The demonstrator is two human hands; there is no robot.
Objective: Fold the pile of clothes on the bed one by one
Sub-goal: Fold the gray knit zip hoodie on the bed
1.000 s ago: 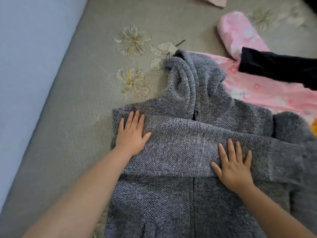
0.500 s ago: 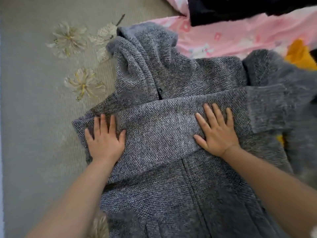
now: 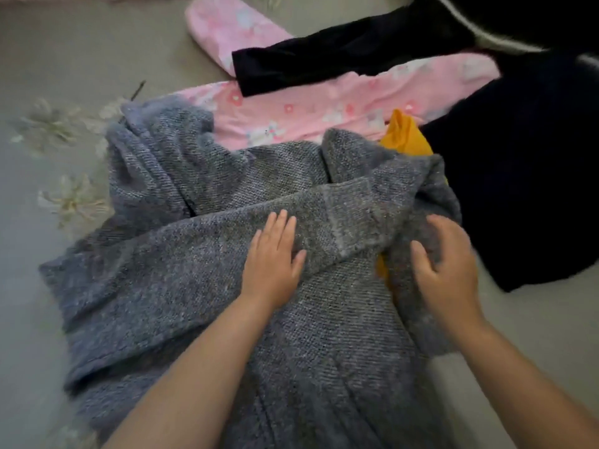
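Observation:
A grey knitted hooded jacket [image 3: 201, 286] lies front up on the bed, its hood [image 3: 152, 157] at the far left. One sleeve [image 3: 343, 209] is folded across the chest. My left hand [image 3: 272, 257] lies flat on that folded sleeve, fingers straight. My right hand [image 3: 450, 270] is at the jacket's right side, blurred, with thumb and fingers curled round a fold of the other grey sleeve.
Behind the jacket lie a pink patterned garment [image 3: 324, 105], a black garment [image 3: 340, 56] across it, an orange piece [image 3: 405, 137] partly under the jacket, and a dark navy garment [image 3: 525, 176] at the right. The grey flowered bedsheet [image 3: 48, 59] shows at the left.
My left hand slid right along the folded sleeve to its cuff end. My right hand left the sleeve and moved right onto the jacket's other sleeve, curling round it. The view shifted right.

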